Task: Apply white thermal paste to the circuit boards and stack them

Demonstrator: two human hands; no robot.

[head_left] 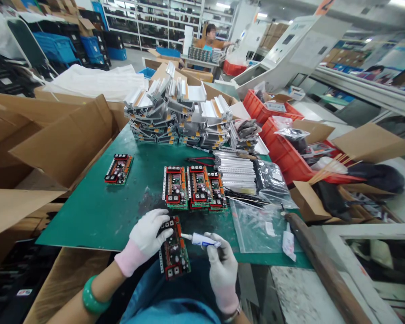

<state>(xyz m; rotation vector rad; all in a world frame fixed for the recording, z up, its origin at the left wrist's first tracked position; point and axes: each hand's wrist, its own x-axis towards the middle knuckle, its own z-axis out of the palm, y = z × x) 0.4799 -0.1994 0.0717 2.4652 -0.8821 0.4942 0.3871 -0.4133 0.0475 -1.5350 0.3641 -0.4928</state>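
Note:
My left hand [150, 236], in a white glove with a pink cuff, grips the upper left side of a circuit board [174, 252] at the table's near edge. Red frames and several small components cover the board. In my gloved right hand [221, 265] is a white and blue glue tube [204, 240], its nozzle pointing left at the orange strip along the board's right side. Whether the tip touches the board I cannot tell. Just beyond lie stacked circuit boards [175, 186], and a single circuit board [119, 169] rests apart at the left.
Metal heat sinks [182, 112] are piled at the back of the green table [87, 216]. Metal strips [236, 171], red-handled pliers [200, 160] and a plastic bag [253, 229] lie to the right. Cardboard boxes [64, 139] border the left; red crates [276, 144] stand right.

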